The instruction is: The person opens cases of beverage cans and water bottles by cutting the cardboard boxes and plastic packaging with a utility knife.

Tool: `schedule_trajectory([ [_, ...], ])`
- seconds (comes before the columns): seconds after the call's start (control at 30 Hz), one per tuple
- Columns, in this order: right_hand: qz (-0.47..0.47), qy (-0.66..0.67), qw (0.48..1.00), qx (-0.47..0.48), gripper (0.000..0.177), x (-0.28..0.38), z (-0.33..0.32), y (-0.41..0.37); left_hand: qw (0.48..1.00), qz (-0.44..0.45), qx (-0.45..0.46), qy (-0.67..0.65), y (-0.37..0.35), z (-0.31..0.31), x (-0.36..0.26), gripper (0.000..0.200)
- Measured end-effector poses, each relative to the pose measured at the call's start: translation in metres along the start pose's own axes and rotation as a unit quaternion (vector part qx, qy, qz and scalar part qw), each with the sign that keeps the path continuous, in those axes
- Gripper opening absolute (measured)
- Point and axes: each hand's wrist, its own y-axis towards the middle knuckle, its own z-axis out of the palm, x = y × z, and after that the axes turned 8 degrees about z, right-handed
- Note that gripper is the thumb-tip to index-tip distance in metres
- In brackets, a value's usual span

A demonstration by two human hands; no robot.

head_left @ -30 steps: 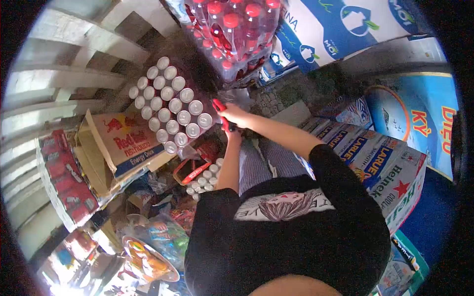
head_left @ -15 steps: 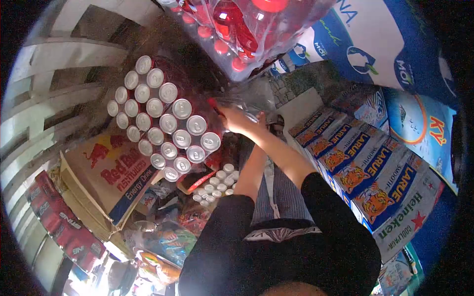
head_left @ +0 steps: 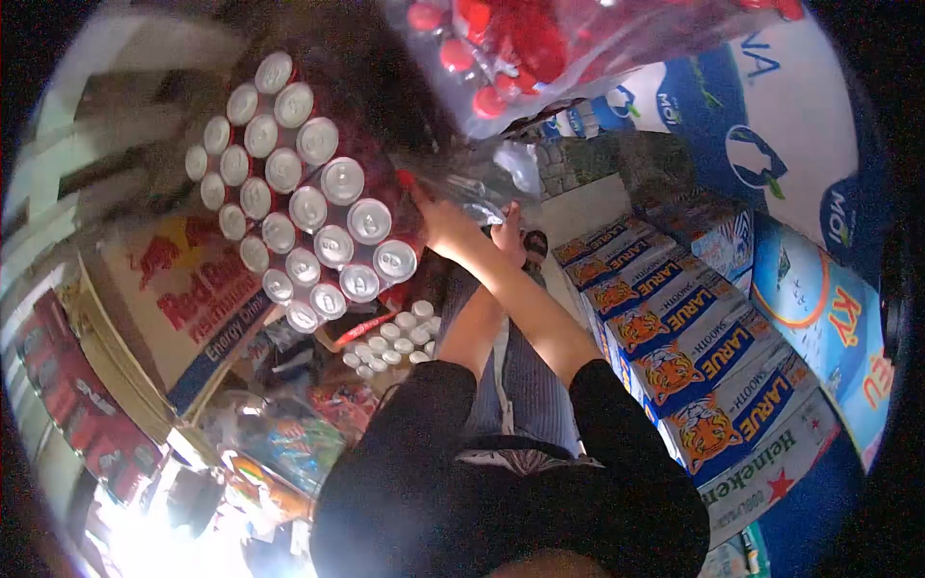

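Observation:
A shrink-wrapped pack of dark red drink cans (head_left: pixel 308 207) stands at upper left, its silver lids facing me. My forearms cross in front of it. My right hand (head_left: pixel 441 223) reaches leftward to the pack's right side, closed around a slim red object (head_left: pixel 409 181) whose kind I cannot make out. Just right of it, my left hand (head_left: pixel 508 237) has its fingers curled at the edge of loose clear plastic wrap (head_left: pixel 472 197). The fingertips of both hands are partly hidden.
Wrapped red-capped bottles (head_left: pixel 520 48) hang over the top. Stacked Larue beer cartons (head_left: pixel 703 361) line the right, with a Heineken carton (head_left: pixel 771 472) nearest. A Red Bull carton (head_left: pixel 183 299) stands at left, and more cans (head_left: pixel 395 339) sit below the pack.
My view has shifted, so the can pack appears farther left and higher, and the Larue cartons also appear farther left. Both hands stay beside the pack, with the loose plastic now bunched higher.

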Motion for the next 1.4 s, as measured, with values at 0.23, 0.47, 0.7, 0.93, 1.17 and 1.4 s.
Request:
schedule_trajectory([
  [0.23, 0.004, -0.008, 0.999, 0.050, 0.061, 0.003, -0.012, 0.016, 0.997, 0.019, 0.067, -0.024, -0.006, -0.007, -0.006, 0.033],
  [0.47, -0.044, 0.026, 0.998, -0.035, 0.055, 0.004, -0.012, 0.014, 0.991, 0.116, 0.074, 0.005, 0.019, -0.011, 0.024, 0.027],
  [0.7, -0.080, -0.025, 0.993, -0.079, 0.058, -0.014, 0.007, 0.020, 0.992, 0.107, 0.060, 0.026, 0.012, -0.014, 0.014, 0.027],
  [0.93, 0.068, -0.037, 0.986, 0.148, 0.056, 0.013, -0.022, 0.021, 0.986, 0.161, 0.031, 0.031, 0.035, -0.014, 0.040, 0.023],
  [1.17, -0.007, 0.078, 0.997, -0.006, 0.052, 0.007, -0.026, -0.015, 0.994, 0.088, 0.062, -0.013, 0.013, -0.015, 0.020, 0.023],
  [1.4, 0.009, 0.113, 0.994, 0.003, 0.042, 0.010, -0.020, -0.011, 0.996, 0.034, 0.071, -0.040, 0.000, -0.015, 0.008, 0.021],
])
